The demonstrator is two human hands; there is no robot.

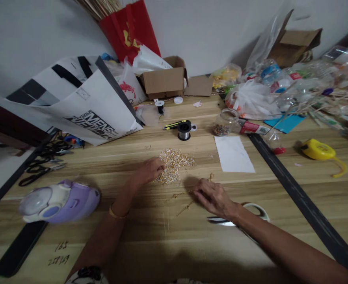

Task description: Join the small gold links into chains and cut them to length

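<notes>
A loose pile of small gold and clear beads (174,165) lies in the middle of the wooden table. At its left edge is my left hand (151,169), fingers pressed together against the beads; what they pinch, if anything, is hidden. To the right and nearer me, my right hand (209,195) is closed on a thin gold beaded strand (188,206). Parts of the strand trail out to the left of the fingers, and a small gold loop shows beyond them. Scissors with a pale handle (261,209) lie partly under my right wrist.
Beyond the beads are a wire spool (184,131), a yellow-black cutter (174,125) and a jar of beads (224,123). White paper (235,154), a black strip (298,197) and a yellow tape measure (318,150) lie right. A purple-white device (73,200) and black scissors (38,173) are left.
</notes>
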